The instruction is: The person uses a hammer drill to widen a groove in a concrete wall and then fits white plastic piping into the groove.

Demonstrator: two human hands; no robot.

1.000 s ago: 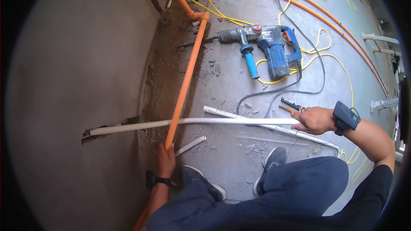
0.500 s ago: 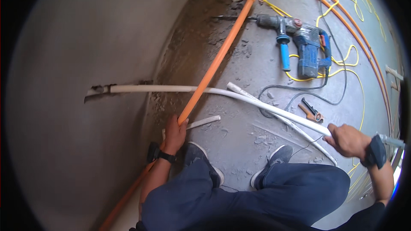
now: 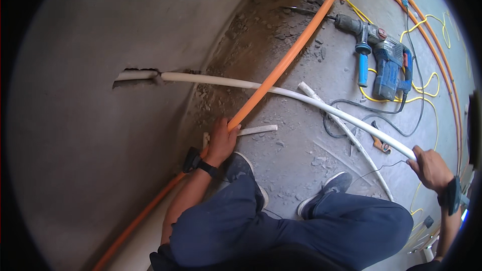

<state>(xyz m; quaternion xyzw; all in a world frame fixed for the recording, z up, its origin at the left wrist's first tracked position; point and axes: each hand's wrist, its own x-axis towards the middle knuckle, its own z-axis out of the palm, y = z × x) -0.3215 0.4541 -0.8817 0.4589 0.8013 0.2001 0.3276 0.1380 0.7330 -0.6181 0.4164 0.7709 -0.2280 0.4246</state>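
Gripping the white pipe (image 3: 346,116) at its end with the closed right hand (image 3: 432,168); from there, stretching lengthwise to the left and away, behind the orange pipe (image 3: 280,64), toward the slot (image 3: 132,84) in the wall (image 3: 100,145). Gripping also the orange pipe with the left hand (image 3: 221,143), nearer to the crossing.

blue demolition hammer (image 3: 387,76) ahead of the right hand (image 3: 432,170), black cable (image 3: 387,112) curling from it, yellow cord (image 3: 358,11) beyond; rubble (image 3: 283,35) strewn ahead of the left hand (image 3: 221,141)
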